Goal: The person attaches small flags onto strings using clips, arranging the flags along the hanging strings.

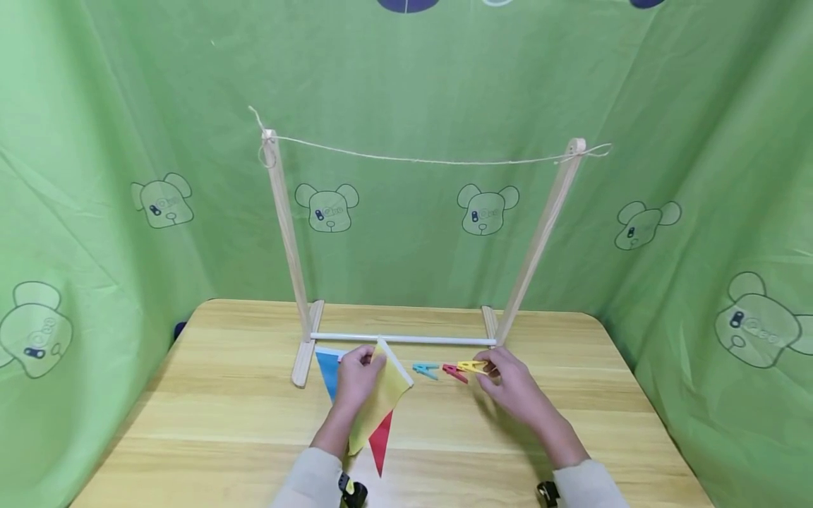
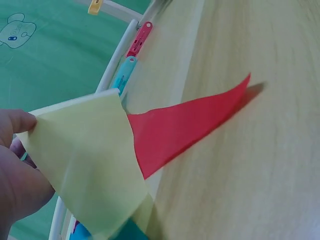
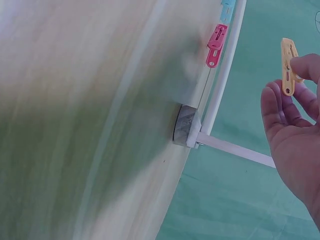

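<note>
Apparently light and limp, the yellow pennant pinched in my left hand should handle best by its white edge, while my right hand pinches a yellow clothespin.

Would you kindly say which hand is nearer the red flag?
Left. The left hand is close to the red flag, holding the yellow flag; the right hand is farther off, to its right, pinching the yellow clothespin.

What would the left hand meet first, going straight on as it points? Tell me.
Probably the white bar, beyond the left hand and its yellow flag in the head view. Depth is unclear; the hand might pass above.
</note>
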### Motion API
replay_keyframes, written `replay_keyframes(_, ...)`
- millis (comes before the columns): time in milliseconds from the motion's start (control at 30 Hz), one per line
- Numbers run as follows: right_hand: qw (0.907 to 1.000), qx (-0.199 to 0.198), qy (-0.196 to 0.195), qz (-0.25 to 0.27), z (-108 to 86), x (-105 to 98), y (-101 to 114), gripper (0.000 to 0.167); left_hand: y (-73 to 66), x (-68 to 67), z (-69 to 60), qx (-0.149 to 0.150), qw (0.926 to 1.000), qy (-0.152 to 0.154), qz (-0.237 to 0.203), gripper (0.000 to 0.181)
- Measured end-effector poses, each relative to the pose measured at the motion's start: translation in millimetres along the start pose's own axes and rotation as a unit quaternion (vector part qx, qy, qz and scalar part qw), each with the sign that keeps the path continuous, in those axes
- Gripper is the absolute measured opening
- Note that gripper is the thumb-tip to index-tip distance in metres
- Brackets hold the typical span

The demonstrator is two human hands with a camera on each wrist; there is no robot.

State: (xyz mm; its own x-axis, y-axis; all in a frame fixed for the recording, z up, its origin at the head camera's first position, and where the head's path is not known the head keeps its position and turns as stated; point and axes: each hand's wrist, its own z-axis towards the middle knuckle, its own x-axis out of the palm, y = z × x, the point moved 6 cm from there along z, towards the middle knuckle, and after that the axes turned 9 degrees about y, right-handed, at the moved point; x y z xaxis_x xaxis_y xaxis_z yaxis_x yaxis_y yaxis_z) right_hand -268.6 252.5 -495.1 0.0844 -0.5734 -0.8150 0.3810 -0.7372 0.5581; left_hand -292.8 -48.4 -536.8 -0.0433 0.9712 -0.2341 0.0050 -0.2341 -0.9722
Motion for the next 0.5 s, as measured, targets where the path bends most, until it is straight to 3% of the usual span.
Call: replay_keyframes(500, 0.9992, -0.033, -0.021, -0.005, 4.5, -12.5, 12.5, 0.033, -14.6, -4.0, 4.2, 0.019, 0.9989, -0.012, -0.042, 0.018)
